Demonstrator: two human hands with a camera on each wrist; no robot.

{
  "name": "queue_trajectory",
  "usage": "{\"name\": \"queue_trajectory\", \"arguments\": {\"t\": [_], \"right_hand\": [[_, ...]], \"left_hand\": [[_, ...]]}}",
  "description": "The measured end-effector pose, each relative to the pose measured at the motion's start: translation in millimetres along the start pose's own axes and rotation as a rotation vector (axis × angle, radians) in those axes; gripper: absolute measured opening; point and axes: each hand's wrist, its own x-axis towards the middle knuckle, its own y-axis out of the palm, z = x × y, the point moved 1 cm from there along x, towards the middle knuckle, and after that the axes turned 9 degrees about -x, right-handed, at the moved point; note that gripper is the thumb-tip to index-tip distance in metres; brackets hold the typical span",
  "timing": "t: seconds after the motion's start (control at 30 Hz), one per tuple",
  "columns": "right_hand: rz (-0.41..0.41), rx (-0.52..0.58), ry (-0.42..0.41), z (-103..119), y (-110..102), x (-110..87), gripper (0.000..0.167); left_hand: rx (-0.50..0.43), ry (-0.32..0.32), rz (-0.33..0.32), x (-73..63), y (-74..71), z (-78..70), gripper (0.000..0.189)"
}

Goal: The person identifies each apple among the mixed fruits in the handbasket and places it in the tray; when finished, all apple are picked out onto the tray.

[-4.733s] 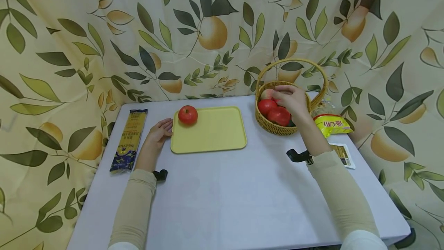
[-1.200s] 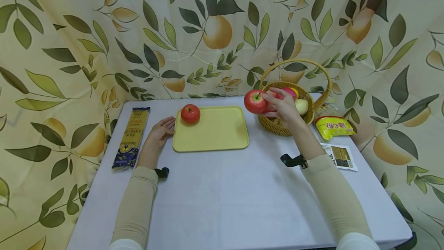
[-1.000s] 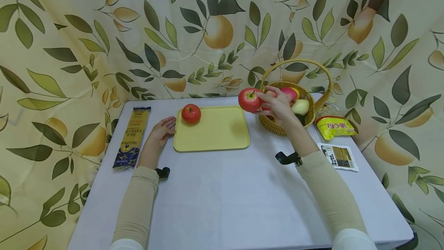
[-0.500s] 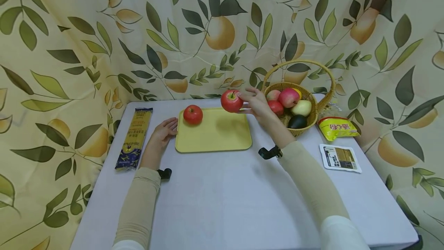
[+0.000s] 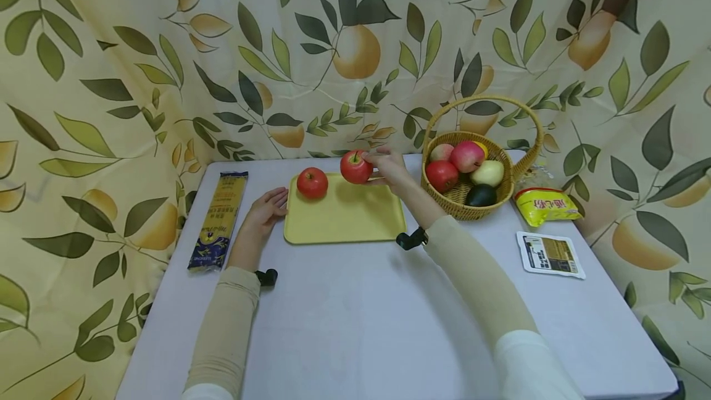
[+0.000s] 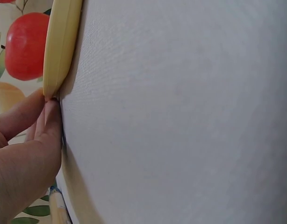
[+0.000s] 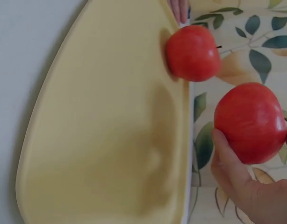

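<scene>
The cloth (image 5: 344, 313) looks finely woven and fairly smooth, so the tray (image 5: 344, 221) on it could slide if nudged; the tray itself seems light and stiff, likely plastic, best held by its raised rim (image 5: 344, 242), at both short ends if lifted; the held apple (image 5: 354, 167) and the resting apple (image 5: 312, 183) should be firm and rather dense, with glossy skins that may slip or roll, and would probably bruise if dropped; a spread grip round the widest part ought to serve, pressed no harder than needed.

The tray lies flat between the basket (image 5: 452, 208) and the left hand (image 5: 266, 208), whose thumb and fingertips meet narrowly at its left end; the right hand (image 5: 389, 168) is over the tray's back right part, spread to the fruit's width, thumb and fingers round the held apple; that apple hangs above the tray's back part, clear of its surface; the resting apple sits in the far left corner, just beside the left hand's fingertips and apart from the held apple.
</scene>
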Motion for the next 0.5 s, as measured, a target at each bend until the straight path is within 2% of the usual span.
{"name": "queue_trajectory", "arguments": {"t": [0.27, 0.5], "right_hand": [[-0.016, -0.011, 0.048, -17, 8, 13.3, 0.081], [-0.053, -0.042, 0.129, -27, 17, 19.8, 0.078]], "left_hand": [[0.022, -0.011, -0.005, -1.5, 0.3, 0.6, 0.084], [0.049, -0.003, -0.009, 0.1, 0.7, -0.1, 0.084]]}}
